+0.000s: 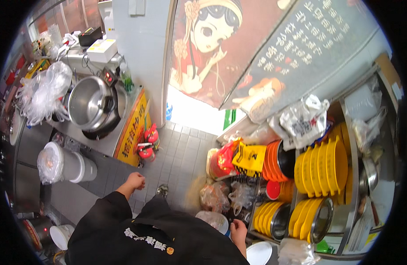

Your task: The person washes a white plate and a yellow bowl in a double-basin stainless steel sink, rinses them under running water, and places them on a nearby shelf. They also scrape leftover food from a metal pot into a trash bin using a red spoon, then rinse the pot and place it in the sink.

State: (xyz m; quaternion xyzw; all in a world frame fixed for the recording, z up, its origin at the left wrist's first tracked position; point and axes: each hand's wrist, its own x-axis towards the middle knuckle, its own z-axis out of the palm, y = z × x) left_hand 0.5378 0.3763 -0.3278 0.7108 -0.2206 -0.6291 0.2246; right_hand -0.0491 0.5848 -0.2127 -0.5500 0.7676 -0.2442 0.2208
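My left hand (135,181) hangs over the tiled floor with its fingers loosely curled, and I see nothing in it. The red fire extinguishers (146,151) by the counter's end are the nearest things ahead of it. Low at my right side, my right hand (239,232) is partly turned away, its fingers bent in and no held object showing. It is beside the shelf with stacked yellow bowls (261,217) and near a round tub (212,221) topped with clear plastic. Below it sits a white round lid (259,253).
On the left counter stand a large steel pot (89,102) and a bundle of clear bags (46,90). White buckets (83,169) are on the floor below. Tall yellow bowls (320,168) fill the right rack. A printed door curtain (212,48) hangs ahead.
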